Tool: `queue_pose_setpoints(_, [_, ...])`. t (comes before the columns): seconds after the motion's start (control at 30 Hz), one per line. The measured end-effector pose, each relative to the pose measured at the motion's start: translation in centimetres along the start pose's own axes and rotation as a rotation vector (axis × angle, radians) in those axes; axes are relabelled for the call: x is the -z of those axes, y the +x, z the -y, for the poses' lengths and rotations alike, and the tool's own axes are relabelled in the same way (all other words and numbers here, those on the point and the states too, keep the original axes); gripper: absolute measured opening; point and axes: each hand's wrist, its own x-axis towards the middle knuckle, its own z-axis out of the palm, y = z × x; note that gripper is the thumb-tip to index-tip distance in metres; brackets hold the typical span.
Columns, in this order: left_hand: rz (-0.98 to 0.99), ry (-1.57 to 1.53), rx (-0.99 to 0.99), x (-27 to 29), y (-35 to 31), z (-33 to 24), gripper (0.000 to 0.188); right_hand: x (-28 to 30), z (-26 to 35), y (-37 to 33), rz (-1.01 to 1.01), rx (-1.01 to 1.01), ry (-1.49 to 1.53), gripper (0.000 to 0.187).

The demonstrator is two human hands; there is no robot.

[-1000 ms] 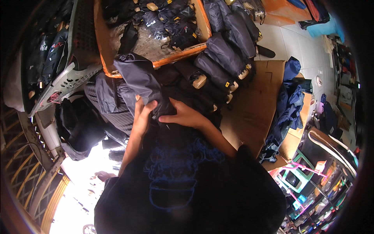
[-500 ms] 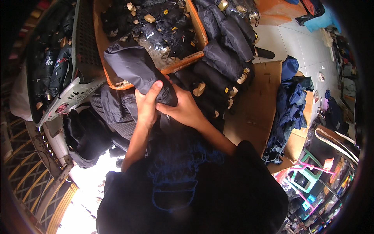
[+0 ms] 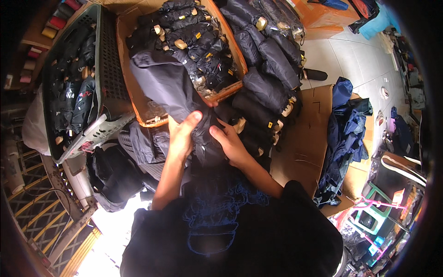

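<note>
Before my chest I hold a folded umbrella [image 3: 161, 85], a long bundle of dark grey-black fabric whose wide, loose end points up and to the left. My left hand [image 3: 182, 138] wraps around its lower part, thumb laid across the cloth. Against the right side of the same bundle my right hand [image 3: 228, 143] is closed, thumb pressed on the gathered fabric; its other fingers are partly hidden behind. The bundle's far end overlaps an orange-edged cardboard box [image 3: 143, 121] filled with similar black folded umbrellas [image 3: 191, 39] with beige handles.
A dark green plastic crate [image 3: 108, 74] of black umbrellas stands at left. More wrapped umbrellas [image 3: 272, 60] are piled right of the box. Farther right, an open carton [image 3: 297, 143] adjoins crumpled navy fabric [image 3: 341, 138]. Black cloth [image 3: 110, 177] lies at lower left, near a metal lattice [image 3: 41, 198].
The view has shifted, so the surroundings sit slightly lower and to the right. My right hand has moved apart from my left and grips the bundle's right side lower down.
</note>
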Motion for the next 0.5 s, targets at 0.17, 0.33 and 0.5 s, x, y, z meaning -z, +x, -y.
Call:
queue_pose_setpoints(0.17, [0.008,-0.048,-0.003,-0.7,-0.4,0.6,0.061,-1.4,2.8,-0.9,-0.109,0.100,-0.145,0.037])
queue_pose_setpoints(0.33, [0.066,-0.095,0.008,-0.4,0.2,1.1,0.064,-0.8,2.9,-0.5,-0.116,0.204,-0.220,0.033])
queue_pose_setpoints(0.5, [-0.250,0.010,-0.127,-2.3,0.7,-1.5,0.053,-1.4,4.2,-0.2,-0.248,0.620,-0.588,0.037])
